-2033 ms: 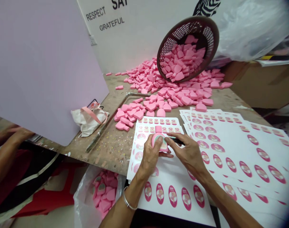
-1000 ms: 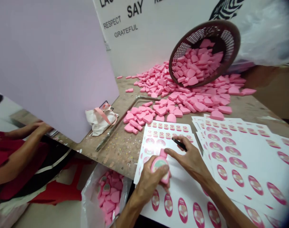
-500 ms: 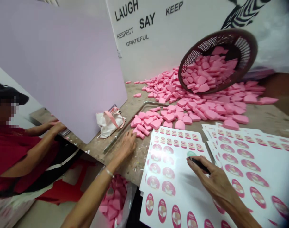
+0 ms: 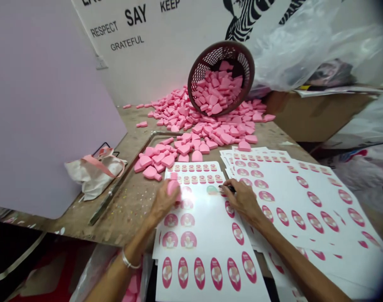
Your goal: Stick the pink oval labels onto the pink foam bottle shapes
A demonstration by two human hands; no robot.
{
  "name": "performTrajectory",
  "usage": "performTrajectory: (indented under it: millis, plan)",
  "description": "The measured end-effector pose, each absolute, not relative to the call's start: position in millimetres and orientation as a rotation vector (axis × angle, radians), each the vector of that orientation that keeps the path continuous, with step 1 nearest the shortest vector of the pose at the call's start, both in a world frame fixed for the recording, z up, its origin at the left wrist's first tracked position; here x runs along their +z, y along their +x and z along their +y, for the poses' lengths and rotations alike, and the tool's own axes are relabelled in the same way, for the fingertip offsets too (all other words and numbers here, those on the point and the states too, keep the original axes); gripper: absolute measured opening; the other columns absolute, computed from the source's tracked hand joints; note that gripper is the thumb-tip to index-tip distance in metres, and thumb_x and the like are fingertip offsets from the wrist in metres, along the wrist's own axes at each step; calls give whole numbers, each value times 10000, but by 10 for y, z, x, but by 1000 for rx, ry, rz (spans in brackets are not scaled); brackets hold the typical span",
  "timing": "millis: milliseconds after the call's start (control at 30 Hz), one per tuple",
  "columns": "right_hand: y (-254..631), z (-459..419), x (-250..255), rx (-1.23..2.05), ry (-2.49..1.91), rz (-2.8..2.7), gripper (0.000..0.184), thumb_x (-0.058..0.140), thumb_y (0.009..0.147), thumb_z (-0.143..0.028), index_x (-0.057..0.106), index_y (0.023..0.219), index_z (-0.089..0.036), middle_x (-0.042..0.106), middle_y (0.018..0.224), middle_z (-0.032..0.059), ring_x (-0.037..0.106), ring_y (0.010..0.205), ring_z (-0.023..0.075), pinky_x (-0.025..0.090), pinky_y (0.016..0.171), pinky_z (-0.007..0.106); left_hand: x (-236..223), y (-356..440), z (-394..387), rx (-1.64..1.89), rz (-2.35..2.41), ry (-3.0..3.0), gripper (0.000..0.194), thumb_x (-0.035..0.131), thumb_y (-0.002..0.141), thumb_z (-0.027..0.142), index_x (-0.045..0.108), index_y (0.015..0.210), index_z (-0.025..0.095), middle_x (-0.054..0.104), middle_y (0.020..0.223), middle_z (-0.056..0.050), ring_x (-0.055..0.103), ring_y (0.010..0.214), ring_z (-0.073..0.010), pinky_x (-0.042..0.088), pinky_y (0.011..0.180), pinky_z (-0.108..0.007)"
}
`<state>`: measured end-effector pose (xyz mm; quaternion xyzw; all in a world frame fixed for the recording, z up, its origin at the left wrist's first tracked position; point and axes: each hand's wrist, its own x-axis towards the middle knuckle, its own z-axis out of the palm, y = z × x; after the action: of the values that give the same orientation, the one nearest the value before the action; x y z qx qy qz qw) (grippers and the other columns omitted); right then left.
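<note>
Pink foam piece (image 4: 173, 187) sits in the person's left hand (image 4: 162, 202) in the head view, over the upper part of a white sticker sheet (image 4: 204, 235), the fingers curled together around it and a metal bangle (image 4: 126, 261) on the wrist. Right hand (image 4: 241, 200) rests on the same sheet, thumb and fingers pinched together on a slim black tool (image 4: 229, 188), its tip just beside a pale green oval (image 4: 212, 190). More sticker sheets (image 4: 298, 201) fan out to the right. Beyond, a brown plastic basket (image 4: 219, 48) lies tipped on a worn wooden workbench (image 4: 122, 218), full of matching pink pieces, with a heap of pink pieces (image 4: 191, 121) around it and a white cloth bag (image 4: 94, 176) nearby
</note>
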<state>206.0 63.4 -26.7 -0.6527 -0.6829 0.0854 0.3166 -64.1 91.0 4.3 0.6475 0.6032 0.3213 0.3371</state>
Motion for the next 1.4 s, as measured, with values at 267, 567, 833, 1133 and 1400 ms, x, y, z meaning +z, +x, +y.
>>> performTrajectory:
  millis: [267, 567, 833, 1133, 1400]
  plan:
    - [2060, 754, -373, -101, -1696, -2026, 129, 498, 885, -263, 599, 828, -206, 666, 780, 27, 533, 782, 200, 278, 752, 350, -76, 308, 808, 869, 1171, 1236, 325, 556, 826, 458, 531, 929, 151, 559, 770, -26, 665, 589, -180, 514, 504, -260]
    - [2074, 751, -396, 38, -1705, -1944, 125, 520, 841, -245, 573, 734, -211, 641, 686, -4, 515, 686, 173, 283, 725, 314, -150, 311, 798, 923, 1167, 1230, 323, 569, 828, 485, 529, 898, 173, 516, 781, 4, 683, 601, -169, 463, 463, -197]
    - [1971, 753, -393, -254, -1715, -1970, 171, 567, 832, -331, 595, 750, -183, 637, 676, 44, 530, 694, 202, 285, 724, 336, -136, 289, 787, 923, 1223, 1290, 343, 551, 834, 502, 566, 912, 169, 560, 796, -10, 630, 587, -129, 486, 525, -215]
    - [1973, 705, -368, -179, -1673, -1918, 178, 525, 860, -347, 593, 815, -188, 673, 747, 46, 535, 724, 204, 283, 755, 353, -50, 230, 735, 946, 1175, 1235, 380, 570, 814, 509, 585, 941, 151, 562, 772, -18, 619, 612, -142, 497, 518, -220]
    - [1940, 761, -324, 33, -1716, -1914, 234, 590, 812, -435, 605, 811, -201, 666, 749, 43, 560, 731, 213, 331, 765, 378, -84, 217, 740, 949, 1160, 1243, 377, 549, 834, 506, 591, 940, 146, 550, 803, -22, 615, 603, -126, 500, 507, -206]
